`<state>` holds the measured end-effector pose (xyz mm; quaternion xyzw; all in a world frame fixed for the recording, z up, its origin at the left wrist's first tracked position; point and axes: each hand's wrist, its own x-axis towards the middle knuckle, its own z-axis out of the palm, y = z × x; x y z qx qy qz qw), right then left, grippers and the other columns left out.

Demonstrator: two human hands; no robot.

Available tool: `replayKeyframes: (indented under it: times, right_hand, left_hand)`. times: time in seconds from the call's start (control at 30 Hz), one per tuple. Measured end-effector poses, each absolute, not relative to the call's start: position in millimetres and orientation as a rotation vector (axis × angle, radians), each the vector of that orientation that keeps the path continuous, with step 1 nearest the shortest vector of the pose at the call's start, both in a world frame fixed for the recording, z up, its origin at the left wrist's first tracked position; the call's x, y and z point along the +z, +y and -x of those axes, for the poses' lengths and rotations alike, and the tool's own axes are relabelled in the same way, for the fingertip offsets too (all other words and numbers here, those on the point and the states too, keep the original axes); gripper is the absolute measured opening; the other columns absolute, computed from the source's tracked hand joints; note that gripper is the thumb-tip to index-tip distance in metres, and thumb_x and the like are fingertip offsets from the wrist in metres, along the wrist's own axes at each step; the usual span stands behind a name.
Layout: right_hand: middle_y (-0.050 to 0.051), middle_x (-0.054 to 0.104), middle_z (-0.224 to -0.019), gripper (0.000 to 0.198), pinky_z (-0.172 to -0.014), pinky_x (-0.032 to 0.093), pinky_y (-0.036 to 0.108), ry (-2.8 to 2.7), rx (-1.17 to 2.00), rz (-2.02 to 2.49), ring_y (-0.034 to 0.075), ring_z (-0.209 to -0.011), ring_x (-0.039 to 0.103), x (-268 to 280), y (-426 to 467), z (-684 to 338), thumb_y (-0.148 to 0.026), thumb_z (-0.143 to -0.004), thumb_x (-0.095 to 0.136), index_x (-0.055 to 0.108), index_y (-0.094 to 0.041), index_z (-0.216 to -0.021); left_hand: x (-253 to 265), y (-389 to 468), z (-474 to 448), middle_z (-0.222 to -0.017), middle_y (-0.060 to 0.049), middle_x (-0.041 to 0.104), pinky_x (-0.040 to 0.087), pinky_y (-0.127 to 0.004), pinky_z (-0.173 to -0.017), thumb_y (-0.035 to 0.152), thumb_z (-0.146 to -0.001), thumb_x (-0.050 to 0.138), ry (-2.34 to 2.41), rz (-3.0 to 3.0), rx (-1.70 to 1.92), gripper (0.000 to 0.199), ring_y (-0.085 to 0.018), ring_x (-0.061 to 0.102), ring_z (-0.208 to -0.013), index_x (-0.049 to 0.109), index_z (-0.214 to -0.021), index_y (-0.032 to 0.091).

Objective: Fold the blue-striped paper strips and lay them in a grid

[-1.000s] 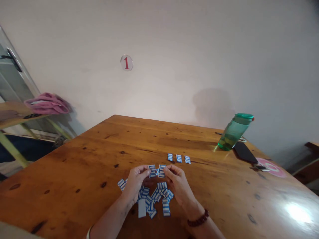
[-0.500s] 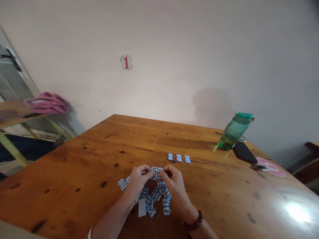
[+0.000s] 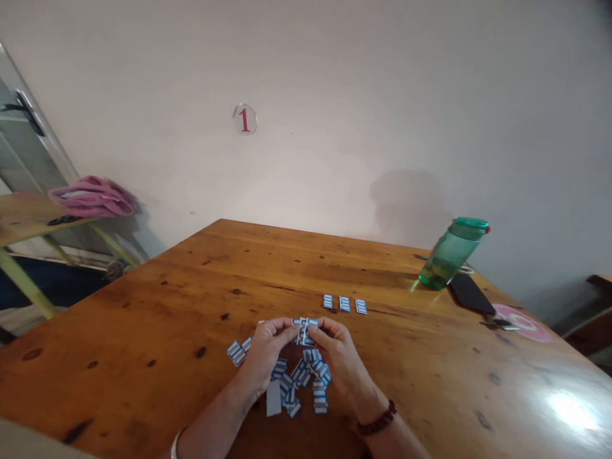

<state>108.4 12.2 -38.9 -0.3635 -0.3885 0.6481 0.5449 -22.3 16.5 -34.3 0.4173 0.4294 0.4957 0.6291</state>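
Between my hands are a few small blue-and-white printed cards (image 3: pixel 305 331), overlapping one another. My left hand (image 3: pixel 268 352) pinches their left side between thumb and fingers. Thumb and fingers of my right hand (image 3: pixel 343 354) grip the right side. Below my hands lies a loose heap of similar cards (image 3: pixel 301 373), partly covered by my left hand. A plain pale card (image 3: pixel 273 398) lies at its lower left. More cards (image 3: pixel 235 352) show left of my left wrist. Beyond my hands, three small groups of cards (image 3: pixel 345 303) sit in a row.
The wooden table (image 3: pixel 143 319) reaches to the wall. On its right stand a green bottle (image 3: pixel 452 254), a dark flat object (image 3: pixel 471 293) and a pink round sticker (image 3: pixel 522 322). A pink cloth (image 3: pixel 93 197) rests on another table at the left.
The held cards have shifted against each other and overlap differently. Both hands stay in nearly the same place, still pinching them. The groups on the table look unchanged.
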Motion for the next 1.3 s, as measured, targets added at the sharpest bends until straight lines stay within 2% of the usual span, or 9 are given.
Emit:
replayKeyframes:
  times: [0.13,0.3,0.37,0.43,0.53,0.73,0.87,1.3]
  right_hand:
    - [-0.003,0.053,-0.056,0.02,-0.053,0.035,0.021,-0.902,1.567,0.848,0.008,-0.051,0.044,-39,12,-110,-0.03,-0.06,0.071,0.059,-0.014,-0.061]
    - [-0.003,0.054,-0.056,0.021,-0.053,0.035,0.021,-0.89,1.569,0.829,0.009,-0.052,0.045,-37,12,-109,-0.03,-0.06,0.071,0.057,-0.015,-0.06]
    - [-0.004,0.053,-0.056,0.021,-0.053,0.036,0.021,-0.892,1.543,0.825,0.009,-0.052,0.046,-38,12,-109,-0.03,-0.061,0.071,0.055,-0.016,-0.061]
    - [-0.004,0.053,-0.056,0.023,-0.051,0.035,0.021,-0.892,1.512,0.843,0.009,-0.051,0.046,-39,12,-109,-0.032,-0.062,0.07,0.053,-0.017,-0.061]
    - [-0.005,0.051,-0.054,0.025,-0.047,0.034,0.021,-0.91,1.439,0.921,0.009,-0.048,0.043,-40,12,-109,-0.034,-0.061,0.07,0.051,-0.017,-0.06]
    - [-0.003,0.053,-0.054,0.026,-0.05,0.035,0.022,-0.985,1.302,1.026,0.01,-0.052,0.045,-41,13,-107,-0.036,-0.059,0.071,0.055,-0.015,-0.058]
    - [-0.003,0.051,-0.052,0.026,-0.049,0.033,0.022,-1.015,1.286,1.018,0.01,-0.051,0.042,-40,13,-105,-0.035,-0.056,0.072,0.055,-0.015,-0.055]
    - [-0.002,0.053,-0.055,0.026,-0.051,0.034,0.021,-0.967,1.431,0.943,0.009,-0.051,0.043,-40,10,-105,-0.036,-0.06,0.071,0.057,-0.014,-0.062]
  left_hand:
    - [-29,14,22,-0.06,0.0,0.062,0.044,-0.024,-0.05,0.035,-0.058,0.07,0.985,-0.925,1.122,0.029,-0.012,0.056,-0.05,0.062,-0.077,0.015]
    - [-29,14,23,-0.061,0.002,0.063,0.045,-0.025,-0.054,0.032,-0.064,0.064,0.969,-0.958,1.164,0.051,-0.012,0.053,-0.049,0.053,-0.112,0.019]
    - [-32,17,25,-0.063,0.001,0.064,0.044,-0.025,-0.059,0.028,-0.066,0.06,1.036,-1.063,1.225,0.038,-0.013,0.055,-0.055,0.059,-0.103,0.018]
    - [-36,19,26,-0.065,-0.001,0.065,0.043,-0.024,-0.064,0.023,-0.065,0.057,1.112,-1.209,1.29,0.019,-0.015,0.057,-0.062,0.066,-0.08,0.017]
    - [-37,19,24,-0.063,-0.001,0.063,0.041,-0.024,-0.066,0.02,-0.064,0.055,1.14,-1.341,1.279,0.01,-0.015,0.055,-0.065,0.064,-0.063,0.017]
    - [-30,15,16,-0.054,0.001,0.057,0.04,-0.023,-0.057,0.033,-0.064,0.058,1.08,-1.297,1.125,0.019,-0.014,0.052,-0.056,0.061,-0.058,0.016]
    - [-34,18,18,-0.049,0.003,0.053,0.037,-0.021,-0.053,0.031,-0.06,0.062,1.123,-1.296,1.168,0.019,-0.012,0.047,-0.051,0.057,-0.049,0.016]
    - [-33,18,17,-0.047,0.004,0.052,0.038,-0.022,-0.053,0.033,-0.055,0.069,1.112,-1.241,1.2,0.024,-0.011,0.047,-0.05,0.054,-0.047,0.016]
